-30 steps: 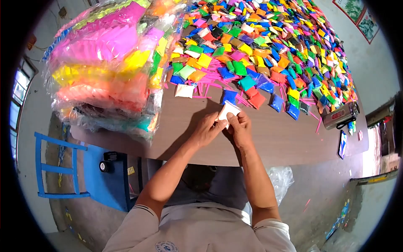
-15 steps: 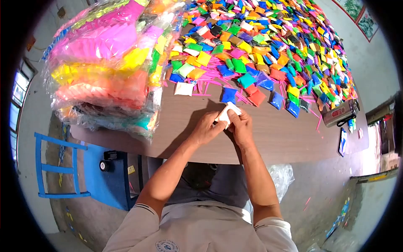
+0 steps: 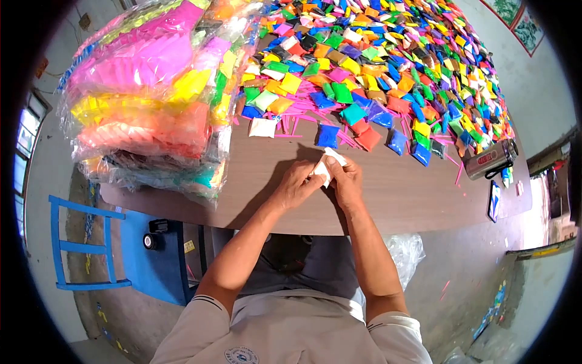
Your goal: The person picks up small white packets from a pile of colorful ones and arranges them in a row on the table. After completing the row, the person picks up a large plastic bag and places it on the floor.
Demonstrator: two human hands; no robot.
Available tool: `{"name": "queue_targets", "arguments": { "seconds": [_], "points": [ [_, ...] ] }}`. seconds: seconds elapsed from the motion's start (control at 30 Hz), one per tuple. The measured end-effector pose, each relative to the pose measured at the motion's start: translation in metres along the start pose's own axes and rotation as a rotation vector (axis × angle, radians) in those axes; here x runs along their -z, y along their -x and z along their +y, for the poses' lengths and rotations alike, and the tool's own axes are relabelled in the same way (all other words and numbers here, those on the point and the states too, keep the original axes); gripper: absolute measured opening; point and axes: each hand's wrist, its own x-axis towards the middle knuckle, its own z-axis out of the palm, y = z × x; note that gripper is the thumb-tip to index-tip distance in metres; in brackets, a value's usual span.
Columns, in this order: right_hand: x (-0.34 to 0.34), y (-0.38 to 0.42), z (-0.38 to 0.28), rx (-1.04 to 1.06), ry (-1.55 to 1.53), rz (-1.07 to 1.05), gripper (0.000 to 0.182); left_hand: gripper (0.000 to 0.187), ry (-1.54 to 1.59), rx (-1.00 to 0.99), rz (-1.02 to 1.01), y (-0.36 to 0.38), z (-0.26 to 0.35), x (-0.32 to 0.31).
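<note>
Between my two hands, above the near part of the brown table [image 3: 273,215], is a small white packet [image 3: 328,159]. My left hand [image 3: 296,185] grips its left side, with the thumb pressed on the lower part. On the other side my right hand [image 3: 345,181] pinches it, thumb on top. The fingers beneath the packet are hidden. Just beyond my fingertips lies a blue packet [image 3: 328,135], and a red packet [image 3: 368,139] rests a little to its right. Another white packet [image 3: 262,127] lies to the left.
A large heap of small coloured packets [image 3: 388,67] covers the back, with pink sticks [image 3: 296,109] among them. Clear bags of coloured packets [image 3: 145,115] are stacked at left. A metal flask [image 3: 490,161] lies at right near a phone-like object [image 3: 494,201]. A blue chair [image 3: 142,255] stands left.
My hands stay in nearly the same place. The white packet looks narrower and more folded between my fingers. The whole view has shifted slightly.
</note>
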Motion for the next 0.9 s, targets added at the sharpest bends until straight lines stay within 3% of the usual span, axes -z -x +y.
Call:
{"name": "queue_targets", "arguments": {
  "seconds": [0.2, 0.27, 0.4, 0.5, 0.6, 0.8, 0.9],
  "points": [
    [0.002, 0.001, -0.002, -0.023, -0.049, -0.03, 0.019, 0.033, -0.132, -0.133, -0.048, -0.002, 0.0, 0.002],
    [-0.001, 0.001, -0.004, -0.04, -0.106, 0.031, 0.019, 0.035, -0.036, -0.011, -0.035, 0.0, 0.0, 0.001],
    [0.006, -0.004, -0.011, -0.085, -0.202, -0.118, 0.021, 0.04, 0.155, 0.1, 0.008, 0.003, -0.009, -0.001],
    [0.006, -0.004, -0.007, -0.089, 0.05, -0.165, 0.02, 0.042, 0.111, 0.131, -0.002, 0.005, -0.009, 0.003],
    [0.0, 0.0, -0.004, -0.034, -0.065, -0.134, 0.019, 0.043, -0.006, 0.121, -0.025, 0.006, -0.006, 0.006],
    [0.006, -0.003, -0.006, -0.033, -0.133, -0.145, 0.023, 0.046, 0.236, 0.12, 0.087, 0.004, -0.004, -0.003],
    [-0.001, -0.002, -0.014, -0.116, -0.32, -0.144, 0.022, 0.046, 0.235, 0.098, 0.137, 0.004, -0.007, 0.004]
  ]
}}
